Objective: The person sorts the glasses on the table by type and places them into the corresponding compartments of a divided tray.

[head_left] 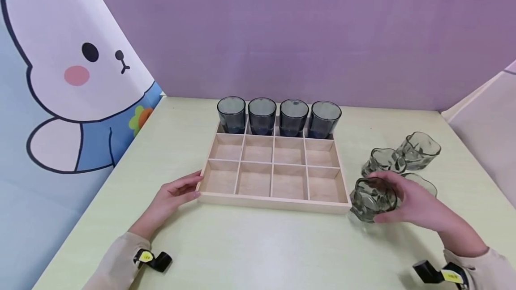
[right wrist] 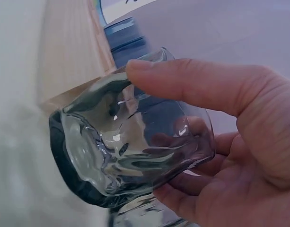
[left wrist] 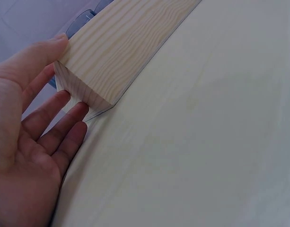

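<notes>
My right hand (head_left: 415,198) grips a clear grey wavy-sided glass (right wrist: 130,137), thumb on one side and fingers round the other. The glass is beside the front right corner of a wooden divided tray (head_left: 274,202). At the tray's front left corner, my left hand (head_left: 173,196) touches the side with its fingertips and thumb, the fingers only slightly bent. Smooth dark blue-grey glasses (head_left: 262,117) stand in the tray's back row of compartments. The middle and front rows hold nothing.
More wavy grey glasses stand right of the tray: one nearer (head_left: 383,160), one farther back (head_left: 420,150), and one partly hidden behind my right hand (head_left: 425,185). A purple wall (head_left: 298,35) rises behind the pale table (head_left: 258,245); a cartoon-printed panel (head_left: 52,102) is at left.
</notes>
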Demonstrator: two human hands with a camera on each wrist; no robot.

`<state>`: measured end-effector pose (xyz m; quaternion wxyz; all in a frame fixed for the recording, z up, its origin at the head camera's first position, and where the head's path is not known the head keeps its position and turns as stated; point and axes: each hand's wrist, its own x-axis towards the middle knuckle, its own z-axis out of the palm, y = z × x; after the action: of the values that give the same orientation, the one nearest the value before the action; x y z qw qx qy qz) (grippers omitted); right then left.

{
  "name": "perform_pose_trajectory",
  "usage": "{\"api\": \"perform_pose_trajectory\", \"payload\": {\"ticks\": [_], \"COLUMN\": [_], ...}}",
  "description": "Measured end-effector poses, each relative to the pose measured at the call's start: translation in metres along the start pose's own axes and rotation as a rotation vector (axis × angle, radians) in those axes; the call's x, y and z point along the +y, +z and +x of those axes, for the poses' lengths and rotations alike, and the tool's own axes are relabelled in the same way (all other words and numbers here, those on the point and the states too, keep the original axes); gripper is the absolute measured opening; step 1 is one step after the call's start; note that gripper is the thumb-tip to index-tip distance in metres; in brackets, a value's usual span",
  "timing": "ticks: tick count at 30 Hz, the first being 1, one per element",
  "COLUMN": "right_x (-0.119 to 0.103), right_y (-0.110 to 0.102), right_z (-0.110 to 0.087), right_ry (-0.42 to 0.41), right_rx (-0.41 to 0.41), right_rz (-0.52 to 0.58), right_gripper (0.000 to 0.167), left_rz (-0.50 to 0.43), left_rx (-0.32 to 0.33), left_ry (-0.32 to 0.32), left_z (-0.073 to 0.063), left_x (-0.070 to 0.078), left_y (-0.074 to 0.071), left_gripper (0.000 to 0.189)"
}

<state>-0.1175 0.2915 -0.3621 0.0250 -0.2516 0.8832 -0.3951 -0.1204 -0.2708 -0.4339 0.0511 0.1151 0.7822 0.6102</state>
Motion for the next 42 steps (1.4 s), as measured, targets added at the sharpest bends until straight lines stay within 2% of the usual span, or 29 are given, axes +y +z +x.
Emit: {"api": "perform_pose_trajectory", "payload": {"ticks": [6,13,17,23,27,32,38,42], "right_x": [-0.010,-0.017,-0.020,-0.029,-0.037,-0.043,-0.047,-0.050], "right_y": [-0.013,-0.023,-0.028,-0.034,-0.036,-0.037,-0.029,-0.023], "right_z": [0.006,0.015,0.021,0.031,0.039,0.050,0.065,0.074], "right_ry": [0.008,0.057,0.046,0.081,0.109,0.124,0.100,0.110], "right_rx": [0.012,0.030,0.030,0.013,-0.002,-0.021,-0.011,-0.040], "right_rz": [-0.017,-0.048,-0.050,-0.125,-0.129,-0.105,-0.076,-0.050], "right_gripper": [0.086,0.088,0.088,0.089,0.088,0.087,0.084,0.084], "left_rz": [0.008,0.013,0.010,0.015,0.017,0.021,0.030,0.031], "left_rx": [0.002,0.002,0.003,0.002,0.002,0.002,0.011,0.005], "left_ry": [-0.016,-0.040,-0.045,-0.034,-0.022,-0.021,-0.024,-0.031], "left_z": [0.002,0.002,0.002,0.002,0.002,0.002,0.001,0.002], "left_x": [0.000,0.001,0.002,0.001,-0.001,-0.001,0.000,0.001], "left_y": [0.000,0.000,0.001,0.001,0.001,0.001,0.001,0.002], "left_gripper": [0.045,0.046,0.046,0.045,0.045,0.044,0.044,0.044]}}
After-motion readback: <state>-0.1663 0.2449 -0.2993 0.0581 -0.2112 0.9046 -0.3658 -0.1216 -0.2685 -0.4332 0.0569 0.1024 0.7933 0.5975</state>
